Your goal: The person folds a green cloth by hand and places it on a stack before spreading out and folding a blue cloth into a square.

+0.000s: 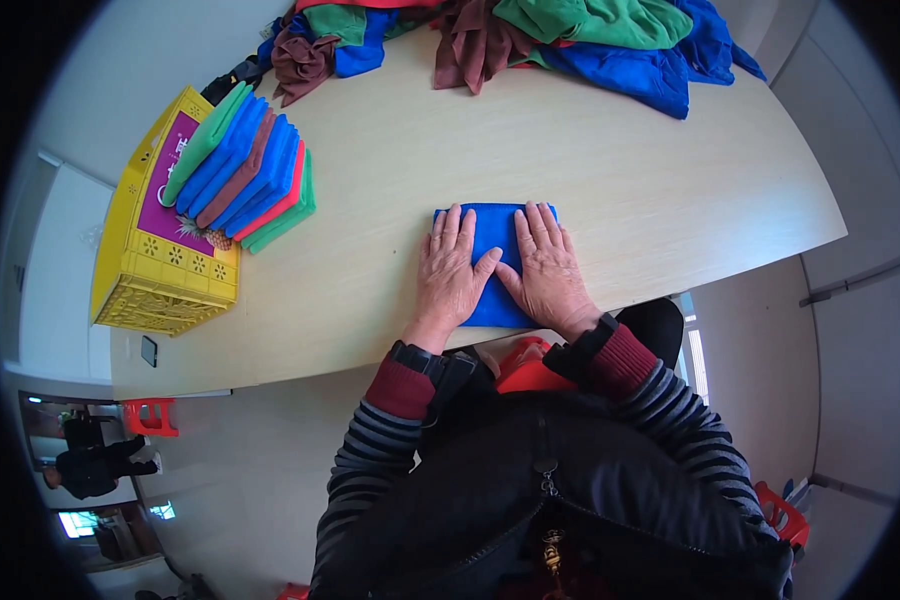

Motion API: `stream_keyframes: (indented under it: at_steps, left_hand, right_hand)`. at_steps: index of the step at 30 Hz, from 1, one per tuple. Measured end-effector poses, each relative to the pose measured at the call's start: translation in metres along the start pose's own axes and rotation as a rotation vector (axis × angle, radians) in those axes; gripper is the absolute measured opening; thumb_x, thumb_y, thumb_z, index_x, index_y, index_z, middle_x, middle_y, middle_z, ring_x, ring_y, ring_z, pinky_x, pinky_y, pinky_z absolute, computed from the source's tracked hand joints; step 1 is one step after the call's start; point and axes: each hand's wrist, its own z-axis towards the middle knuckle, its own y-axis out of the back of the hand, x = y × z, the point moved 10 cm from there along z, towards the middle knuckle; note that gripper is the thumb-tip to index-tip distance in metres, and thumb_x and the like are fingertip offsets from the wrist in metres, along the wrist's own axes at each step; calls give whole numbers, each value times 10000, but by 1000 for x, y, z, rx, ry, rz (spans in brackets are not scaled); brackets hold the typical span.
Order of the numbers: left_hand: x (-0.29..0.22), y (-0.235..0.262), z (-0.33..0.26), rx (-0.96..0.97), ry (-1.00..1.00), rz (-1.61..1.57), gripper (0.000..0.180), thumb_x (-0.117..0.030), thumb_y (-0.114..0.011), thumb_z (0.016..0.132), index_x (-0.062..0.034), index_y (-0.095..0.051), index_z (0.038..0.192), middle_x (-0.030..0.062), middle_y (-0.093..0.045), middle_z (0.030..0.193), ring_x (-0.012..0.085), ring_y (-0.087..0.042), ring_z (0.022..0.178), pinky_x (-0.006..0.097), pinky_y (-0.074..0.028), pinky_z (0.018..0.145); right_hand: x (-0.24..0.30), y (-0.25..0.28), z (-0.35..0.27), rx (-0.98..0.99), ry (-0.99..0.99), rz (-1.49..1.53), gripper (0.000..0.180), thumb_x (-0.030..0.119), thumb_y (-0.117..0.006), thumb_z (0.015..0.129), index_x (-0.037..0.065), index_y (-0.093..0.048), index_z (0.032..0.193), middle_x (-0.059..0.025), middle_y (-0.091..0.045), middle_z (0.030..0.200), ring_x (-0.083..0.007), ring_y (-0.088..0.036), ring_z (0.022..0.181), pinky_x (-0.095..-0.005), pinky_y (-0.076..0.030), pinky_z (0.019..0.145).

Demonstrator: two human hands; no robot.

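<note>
A blue cloth (492,290), folded into a neat rectangle, lies flat near the front edge of the table. My left hand (452,270) presses on its left side, palm down, fingers stretched out and pointing away from me. On the cloth's right side rests my right hand (547,265), also flat and open, its fingers lying close together. The tips of both thumbs nearly meet over the middle of the cloth. Neither hand grips anything.
Folded cloths (250,175) in green, blue, brown and red are stacked against a yellow plastic crate (175,285) at the left. Loose cloths (600,50) lie heaped along the far edge of the pale table (670,190). A phone (149,350) sits near the left corner.
</note>
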Motion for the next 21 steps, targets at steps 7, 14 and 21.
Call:
stream_keyframes:
  at_steps: [7, 14, 21]
  left_hand:
    - [-1, 4, -4, -31, 33, 49, 764, -583, -433, 1023, -20, -374, 1536, 203, -331, 1609, 380, -300, 1491, 575, -212, 1206]
    - [-12, 17, -6, -52, 17, 150, 752, -575, -413, 1033, -4, -395, 1521, 208, -365, 1591, 370, -293, 1500, 591, -157, 1217]
    - [-32, 3, -5, 38, -96, -4, 749, -584, -363, 1042, -28, -371, 1544, 163, -335, 1622, 325, -264, 1520, 532, -148, 1235]
  right_hand:
    - [-15, 4, -6, -6, -30, -41, 782, 472, -541, 994, -64, -338, 1525, -266, -325, 1594, -408, -264, 1511, -522, -229, 1224]
    - [13, 26, 0, 17, -8, -128, 731, 394, -543, 993, -65, -341, 1525, -262, -322, 1598, -404, -263, 1513, -521, -220, 1227]
    - [28, -11, 1, 42, 150, -130, 649, 322, -477, 996, -19, -362, 1536, -230, -323, 1613, -385, -261, 1520, -537, -184, 1235]
